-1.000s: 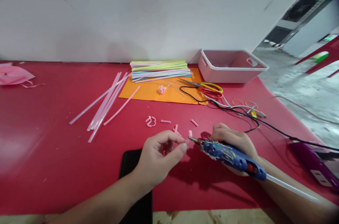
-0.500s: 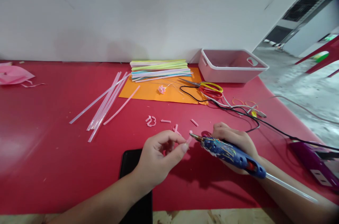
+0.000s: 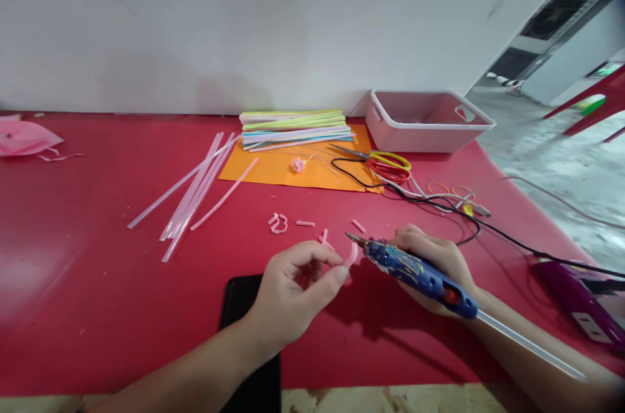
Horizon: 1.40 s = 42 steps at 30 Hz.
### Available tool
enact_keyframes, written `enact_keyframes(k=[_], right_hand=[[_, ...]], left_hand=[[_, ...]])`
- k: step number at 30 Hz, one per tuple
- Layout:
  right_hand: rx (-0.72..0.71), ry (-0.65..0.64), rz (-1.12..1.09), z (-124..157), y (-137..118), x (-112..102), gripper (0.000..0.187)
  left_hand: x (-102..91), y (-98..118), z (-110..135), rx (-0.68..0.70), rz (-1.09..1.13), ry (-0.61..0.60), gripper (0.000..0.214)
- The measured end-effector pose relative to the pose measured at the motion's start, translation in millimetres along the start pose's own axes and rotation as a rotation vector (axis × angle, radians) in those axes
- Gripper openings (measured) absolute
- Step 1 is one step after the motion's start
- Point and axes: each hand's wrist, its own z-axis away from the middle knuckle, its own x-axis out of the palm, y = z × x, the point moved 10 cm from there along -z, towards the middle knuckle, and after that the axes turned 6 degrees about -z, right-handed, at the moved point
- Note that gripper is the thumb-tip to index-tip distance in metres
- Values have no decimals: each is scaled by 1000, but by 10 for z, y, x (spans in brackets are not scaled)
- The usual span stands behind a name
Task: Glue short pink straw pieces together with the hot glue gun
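My left hand (image 3: 293, 292) pinches a short bent pink straw piece (image 3: 351, 255) between thumb and forefinger, just above the red table (image 3: 97, 283). My right hand (image 3: 432, 260) grips a blue glue gun (image 3: 415, 273) with a clear glue stick trailing from its back. The gun's metal tip points left and sits just above the pink piece. Several short pink straw bits (image 3: 280, 224) lie on the table beyond my hands.
Long clear straws (image 3: 195, 195) lie at centre left. A stack of coloured straws (image 3: 295, 128) rests on orange paper (image 3: 293, 169) with a small pink flower (image 3: 298, 165). Scissors (image 3: 385, 162), cables, a white bin (image 3: 424, 120), a purple power strip (image 3: 581, 299) and a black phone (image 3: 251, 348) surround me.
My right hand has lifted the glue gun and shifted it slightly left, so its tip rose above the pink piece. My left hand stayed in place.
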Motion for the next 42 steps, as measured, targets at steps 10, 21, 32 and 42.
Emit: enact_keyframes(k=[10, 21, 32, 42], right_hand=[[-135, -20, -68, -17, -119, -1, 9], [-151, -35, -27, 0, -98, 58, 16], [-161, -73, -1, -4, -112, 83, 13], [-138, -32, 27, 16, -74, 61, 21]], left_hand=[[-122, -46, 33, 39, -235, 138, 12], [-124, -30, 17, -10, -130, 112, 14], [-140, -43, 21, 6, -149, 128, 15], [-136, 86, 40, 113, -246, 136, 15]])
